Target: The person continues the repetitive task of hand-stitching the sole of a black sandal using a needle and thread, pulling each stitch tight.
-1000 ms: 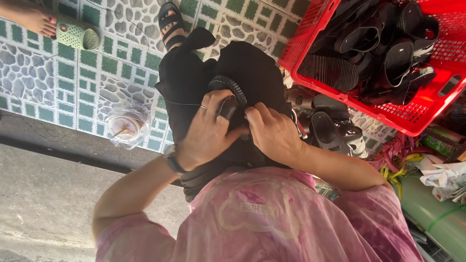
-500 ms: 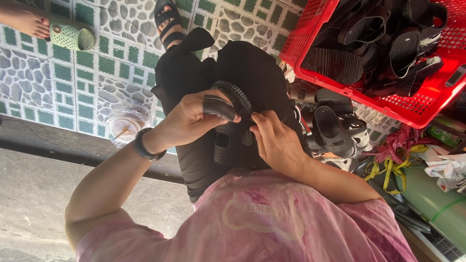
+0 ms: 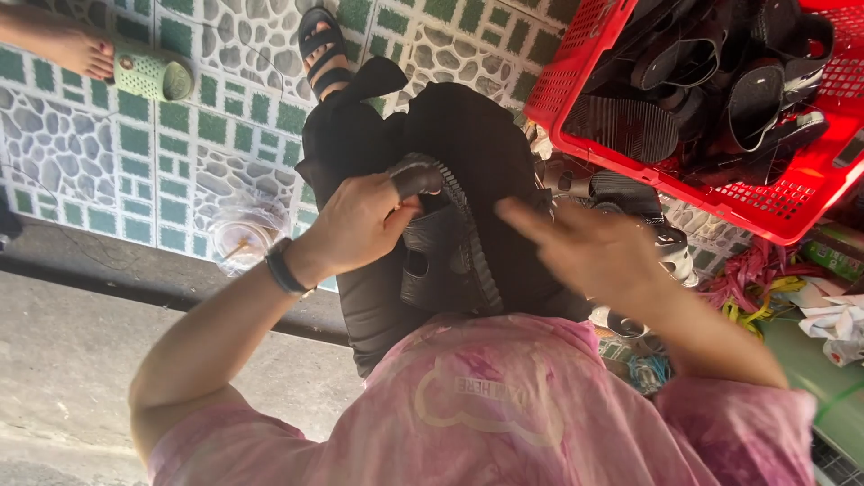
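- At about ten o'clock of the view, someone else's foot (image 3: 76,51) rests beside a green clog (image 3: 153,75) on the tiled floor (image 3: 135,153), well apart from me.
- Lower, near nine o'clock of my left hand, a clear plastic cup (image 3: 245,236) with a straw stands on the tiles, just beside my left wrist.
- My left hand (image 3: 355,225) wears a dark wristband (image 3: 283,270), and its fingers are clenched around the top of a black sandal (image 3: 441,234), thumb pressed on the strap end.
- The black sandal sits upright in the middle of the view, ribbed sole edge towards three o'clock, held over my black trousers (image 3: 360,144) and my pink shirt (image 3: 504,414).
- At twelve o'clock, my own foot in a black strapped sandal (image 3: 321,45) rests on the tiles.
- My right hand (image 3: 594,252) is blurred at three o'clock of the held sandal; its fingers are released and spread, forefinger pointing towards the sole, and I cannot tell whether it touches.
- At about two o'clock, a red plastic crate (image 3: 765,202) holds a heap of black sandals (image 3: 711,81).
- Beneath the crate, near four o'clock, lie pink and yellow plastic straps (image 3: 756,279) and crumpled paper (image 3: 832,315).
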